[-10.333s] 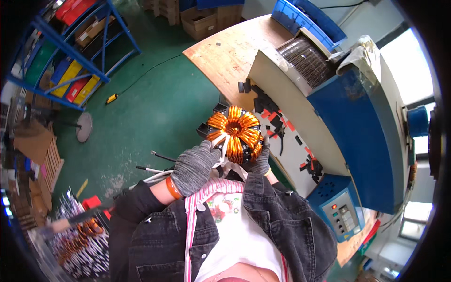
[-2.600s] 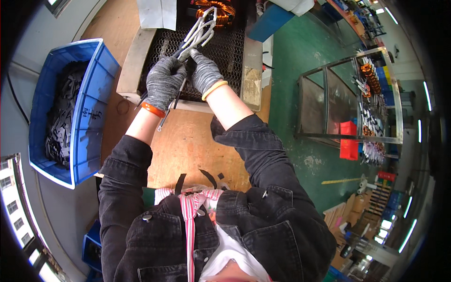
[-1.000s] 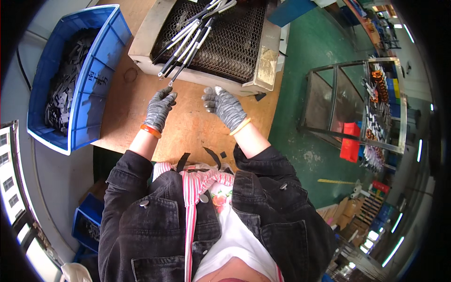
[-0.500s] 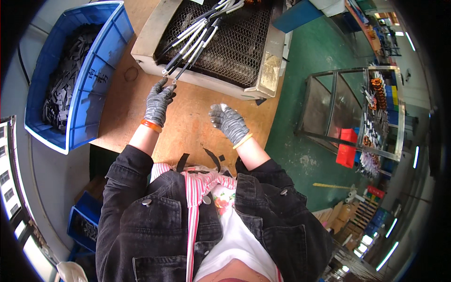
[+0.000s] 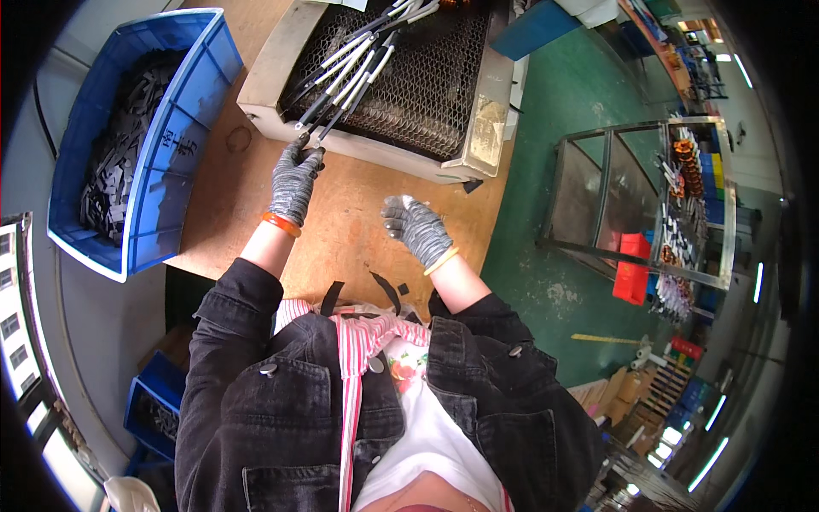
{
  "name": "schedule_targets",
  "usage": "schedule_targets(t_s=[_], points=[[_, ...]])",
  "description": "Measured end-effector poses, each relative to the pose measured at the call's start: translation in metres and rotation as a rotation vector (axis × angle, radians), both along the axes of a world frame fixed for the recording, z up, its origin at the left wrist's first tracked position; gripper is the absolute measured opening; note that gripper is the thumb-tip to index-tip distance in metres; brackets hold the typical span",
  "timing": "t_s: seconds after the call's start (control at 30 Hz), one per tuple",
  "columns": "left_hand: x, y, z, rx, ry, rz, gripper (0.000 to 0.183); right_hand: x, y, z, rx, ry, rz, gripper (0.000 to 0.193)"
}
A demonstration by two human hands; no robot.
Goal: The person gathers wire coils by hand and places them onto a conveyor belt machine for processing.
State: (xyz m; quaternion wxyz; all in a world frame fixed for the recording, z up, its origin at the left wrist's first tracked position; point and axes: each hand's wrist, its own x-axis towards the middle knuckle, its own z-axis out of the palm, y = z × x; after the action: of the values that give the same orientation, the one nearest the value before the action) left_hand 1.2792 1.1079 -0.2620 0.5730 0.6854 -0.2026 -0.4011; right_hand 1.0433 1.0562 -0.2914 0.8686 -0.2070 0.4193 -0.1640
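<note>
A bundle of white wires with black sleeves (image 5: pixel 351 77) lies across the mesh-topped metal unit (image 5: pixel 266 98), its near ends reaching over the front rim. Small metal terminals show at those ends. My left hand (image 5: pixel 294 181), in a grey knitted glove, has its fingertips closed at the wire ends; how many it pinches is hard to see. My right hand (image 5: pixel 418 226), gloved alike, hovers over the wooden table (image 5: pixel 341 192) with loosely bent fingers and nothing in them.
A blue bin (image 5: pixel 183 162) of dark flat pieces stands at the left. Black scraps (image 5: pixel 388 290) lie by the near table edge. Right of the table, a metal rack (image 5: pixel 597 192) holds wires and a red bin (image 5: pixel 631 269). Another blue bin (image 5: pixel 158 401) sits low at the left.
My left hand has shifted slightly right and toward me, still at the wire ends. The near wire ends have moved slightly. My right hand has barely moved.
</note>
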Motion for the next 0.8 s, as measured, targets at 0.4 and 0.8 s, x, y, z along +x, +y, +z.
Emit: schedule_targets(t_s=[0.4, 0.8], points=[[0.004, 0.000, -0.006, 0.063, -0.105, -0.031, 0.043, -0.006, 0.002, -0.005, 0.000, -0.018, -0.017, 0.031], [-0.013, 0.076, -0.017, 0.203, -0.024, -0.210, 0.032, -0.010, 0.005, -0.012, 0.034, -0.022, -0.010, 0.031]])
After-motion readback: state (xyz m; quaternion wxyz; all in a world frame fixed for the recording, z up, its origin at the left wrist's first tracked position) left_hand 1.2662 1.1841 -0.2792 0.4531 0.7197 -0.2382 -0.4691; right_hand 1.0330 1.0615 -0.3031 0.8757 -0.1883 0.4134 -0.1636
